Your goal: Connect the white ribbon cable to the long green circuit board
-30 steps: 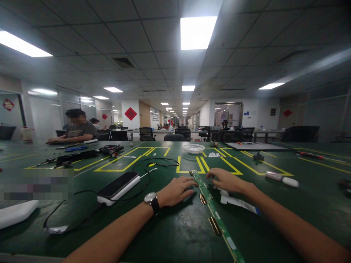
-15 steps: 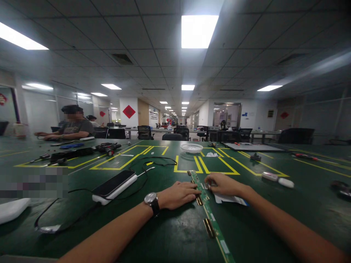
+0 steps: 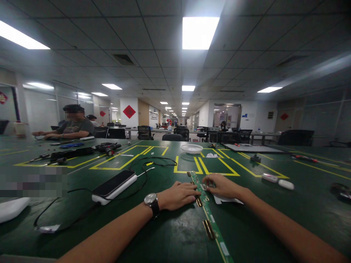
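A long narrow green circuit board strip (image 3: 212,226) with gold connectors lies on the green table (image 3: 175,233), running away from me. My left hand (image 3: 178,194), a watch on its wrist, rests flat with fingers stretched out, the tips touching the strip's left edge. My right hand (image 3: 222,185) is curled with fingers pinched together at the strip's right edge, over a white flat ribbon cable (image 3: 226,199). What the fingers pinch is too small to make out.
A black phone on a white power bank (image 3: 113,186) with a black cable lies to the left. A white mesh bowl (image 3: 192,148) stands farther back. A white marker-like object (image 3: 276,180) lies to the right. Tools lie at far left, where another person (image 3: 72,126) sits.
My right hand moved toward me and left, from the strip's far end to beside my left hand, drawing the white ribbon cable under it. My left hand stayed in place.
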A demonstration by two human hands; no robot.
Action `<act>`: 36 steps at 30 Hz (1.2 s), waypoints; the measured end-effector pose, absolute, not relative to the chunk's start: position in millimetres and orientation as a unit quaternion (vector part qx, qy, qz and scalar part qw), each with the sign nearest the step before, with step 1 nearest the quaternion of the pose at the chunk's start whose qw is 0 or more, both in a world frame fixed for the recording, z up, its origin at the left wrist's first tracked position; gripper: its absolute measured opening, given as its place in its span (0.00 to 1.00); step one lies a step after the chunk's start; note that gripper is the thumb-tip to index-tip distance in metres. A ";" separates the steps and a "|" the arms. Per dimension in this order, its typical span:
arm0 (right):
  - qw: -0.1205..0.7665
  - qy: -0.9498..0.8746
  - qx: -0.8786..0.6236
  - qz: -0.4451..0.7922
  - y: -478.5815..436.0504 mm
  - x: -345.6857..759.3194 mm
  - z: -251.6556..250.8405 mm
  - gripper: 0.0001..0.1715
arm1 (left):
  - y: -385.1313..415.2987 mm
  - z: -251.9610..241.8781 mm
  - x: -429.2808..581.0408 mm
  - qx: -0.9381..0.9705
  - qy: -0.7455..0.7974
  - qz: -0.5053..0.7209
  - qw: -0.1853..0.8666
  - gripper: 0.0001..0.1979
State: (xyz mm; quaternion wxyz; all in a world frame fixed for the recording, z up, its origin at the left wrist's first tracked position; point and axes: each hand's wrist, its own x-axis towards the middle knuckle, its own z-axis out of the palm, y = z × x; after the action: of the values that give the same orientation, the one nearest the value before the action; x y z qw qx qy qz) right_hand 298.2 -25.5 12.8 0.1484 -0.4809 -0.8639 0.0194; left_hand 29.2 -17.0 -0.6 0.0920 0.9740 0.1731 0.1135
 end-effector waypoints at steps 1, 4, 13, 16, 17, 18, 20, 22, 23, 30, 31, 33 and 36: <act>0.152 -0.865 -0.478 0.024 -25.3 298.7 12.4 0.16 | -16.6 -0.9 29.4 0.974 0.173 0.114 0.096 0.22; 0.163 -0.870 -0.464 0.041 -24.7 299.1 11.4 0.17 | -14.0 -3.0 30.8 0.973 0.172 0.118 0.104 0.21; 0.174 -0.885 -0.426 0.066 -19.7 298.9 10.1 0.15 | -7.8 -3.7 35.5 0.972 0.171 0.117 0.107 0.20; 0.176 -0.885 -0.425 0.074 -18.6 299.2 9.6 0.12 | -5.5 -1.4 35.7 0.974 0.170 0.104 0.109 0.19; 0.177 -0.883 -0.427 0.075 -18.4 299.3 9.7 0.12 | -4.9 -0.9 35.8 0.974 0.168 0.102 0.109 0.19; 0.176 -0.883 -0.430 0.075 -18.2 299.6 10.1 0.11 | -4.5 -0.6 35.8 0.975 0.166 0.100 0.108 0.19; 0.169 -0.884 -0.429 0.073 -18.0 300.7 11.8 0.11 | -4.4 -0.6 35.8 0.976 0.164 0.099 0.104 0.19; 0.163 -0.892 -0.416 0.070 -18.3 301.7 14.3 0.10 | -5.5 -0.9 35.4 0.976 0.162 0.103 0.101 0.19; 0.169 -0.897 -0.403 0.067 -18.7 301.6 15.6 0.11 | -6.3 -0.7 35.0 0.976 0.161 0.109 0.098 0.19; 0.165 -0.922 -0.344 0.069 -23.3 284.6 19.7 0.24 | -8.3 8.7 28.6 0.942 0.225 0.247 0.031 0.18; 0.144 -0.922 -0.354 0.063 -22.1 284.7 19.4 0.25 | -8.2 9.7 27.0 0.937 0.236 0.257 0.027 0.17; 0.116 -0.913 -0.389 0.036 -17.4 291.4 18.6 0.26 | -8.1 10.5 23.5 0.932 0.248 0.262 0.022 0.17; 0.082 -0.874 -0.478 -0.027 -8.8 315.5 16.8 0.25 | -8.1 9.5 19.0 0.934 0.253 0.252 0.021 0.16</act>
State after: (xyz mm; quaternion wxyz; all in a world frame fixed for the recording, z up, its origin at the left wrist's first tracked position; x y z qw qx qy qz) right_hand 315.5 -8.8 16.8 0.0820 -0.4781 -0.8741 -0.0265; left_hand 19.0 -8.1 9.5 0.0211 0.9337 0.2533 0.2521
